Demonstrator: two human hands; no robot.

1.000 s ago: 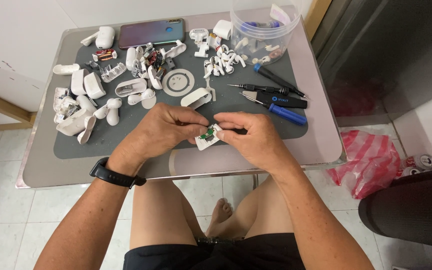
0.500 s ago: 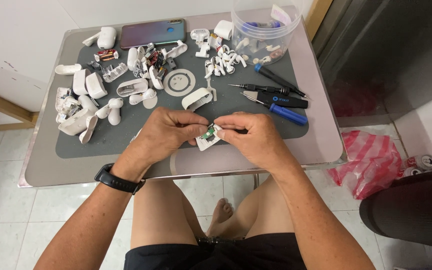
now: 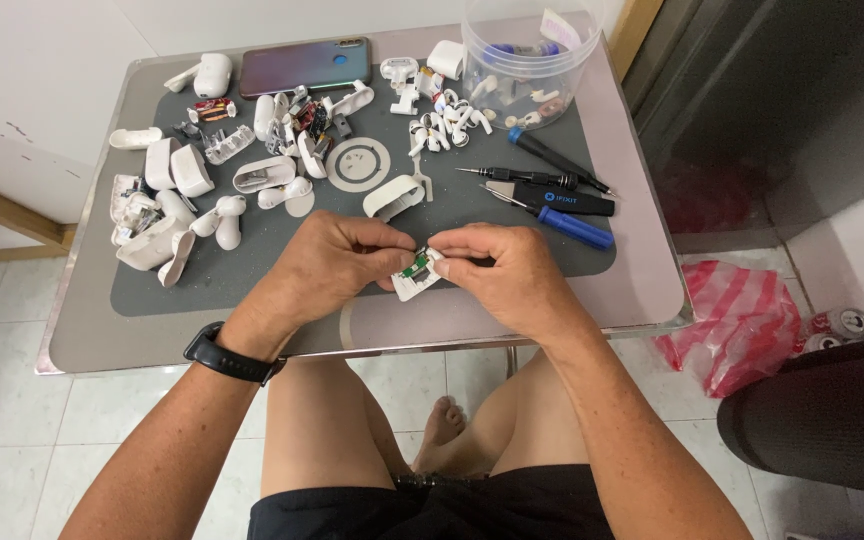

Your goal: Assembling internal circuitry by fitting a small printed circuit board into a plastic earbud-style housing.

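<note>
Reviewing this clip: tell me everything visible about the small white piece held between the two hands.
The small white piece looks like a hard plastic shell, opened, with a green circuit board and dark parts showing at its top. It sits tilted just above the near edge of the grey work mat. The left hand pinches its left side; the right hand grips its right side, fingertips at the board. Most of it is hidden by the fingers.

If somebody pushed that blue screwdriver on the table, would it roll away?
Probably a little. The blue screwdriver has a round-looking handle and lies flat on the grey mat, so a sideways push would likely set it rolling. The black tool right beside it might stop it on that side. It looks stiff and solid, so it should not bend when picked up.
</note>
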